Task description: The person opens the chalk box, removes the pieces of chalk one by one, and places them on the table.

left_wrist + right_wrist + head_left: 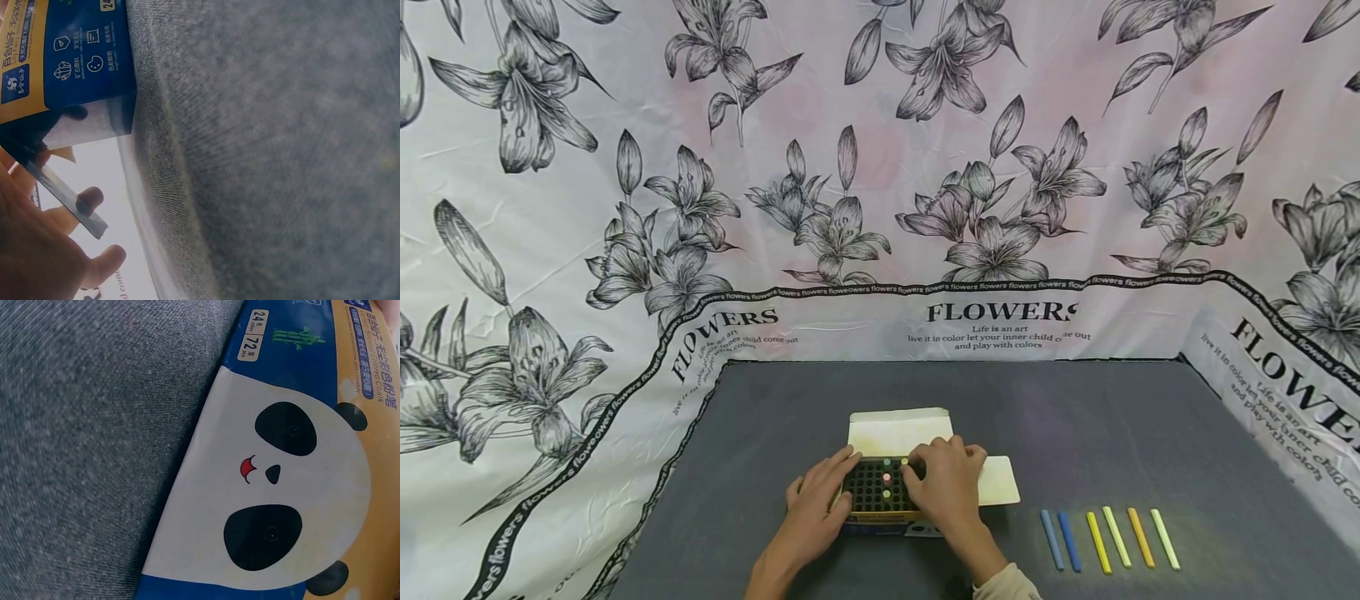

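Note:
A chalk box (880, 517) stands upright on the grey table, its top flaps folded out and a black holed insert (865, 487) inside. Several chalk sticks poke up from the holes, among them a pink chalk stick (887, 478). My left hand (812, 504) grips the box's left side; in the left wrist view its fingers (94, 199) are around a side flap (72, 203). At the box's back right, my right hand (951, 483) has curled fingers, with thumb and forefinger around a yellowish chalk stick (905, 461). The right wrist view shows the panda front (275, 469).
To the right of the box lies a row of loose chalk: two blue sticks (1069, 542), then yellow (1098, 543), pale yellow (1117, 537), orange (1141, 538) and pale green (1165, 540). Open flaps (1000, 481) extend right and back. A flower-printed sheet (850, 325) borders the table (790, 400).

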`<state>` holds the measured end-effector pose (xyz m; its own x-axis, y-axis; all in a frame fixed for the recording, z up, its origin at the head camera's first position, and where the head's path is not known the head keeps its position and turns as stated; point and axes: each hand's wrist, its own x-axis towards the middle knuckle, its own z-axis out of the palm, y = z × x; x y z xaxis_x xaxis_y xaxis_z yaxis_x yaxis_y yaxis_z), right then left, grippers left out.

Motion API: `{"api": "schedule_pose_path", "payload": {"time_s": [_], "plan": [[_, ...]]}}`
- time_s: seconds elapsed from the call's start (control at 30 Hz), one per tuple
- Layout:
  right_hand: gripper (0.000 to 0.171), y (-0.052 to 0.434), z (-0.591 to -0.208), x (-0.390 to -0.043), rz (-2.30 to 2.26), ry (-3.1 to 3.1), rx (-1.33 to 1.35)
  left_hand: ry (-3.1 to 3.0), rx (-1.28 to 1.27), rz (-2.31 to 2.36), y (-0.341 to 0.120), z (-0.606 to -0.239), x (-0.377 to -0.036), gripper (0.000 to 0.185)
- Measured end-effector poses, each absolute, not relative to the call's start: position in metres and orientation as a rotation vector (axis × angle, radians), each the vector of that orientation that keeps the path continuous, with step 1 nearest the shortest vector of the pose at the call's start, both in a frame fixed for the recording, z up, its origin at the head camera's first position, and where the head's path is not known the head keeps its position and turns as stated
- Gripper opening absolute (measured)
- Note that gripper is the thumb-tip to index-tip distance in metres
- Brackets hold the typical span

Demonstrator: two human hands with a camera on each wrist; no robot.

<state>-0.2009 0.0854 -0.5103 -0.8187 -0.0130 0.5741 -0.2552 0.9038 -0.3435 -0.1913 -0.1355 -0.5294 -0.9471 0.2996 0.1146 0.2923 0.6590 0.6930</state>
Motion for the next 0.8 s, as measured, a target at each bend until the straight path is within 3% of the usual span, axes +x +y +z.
{"api": "schedule_pose_path", "payload": {"time_s": [0.8], "plan": [[0.012, 0.0859, -0.5088, -0.2002, 0.904, -2.288, 0.272, 2.858, 0.491, 1.174, -0.1341, -0.5285, -0.1913, 0.051]]}}
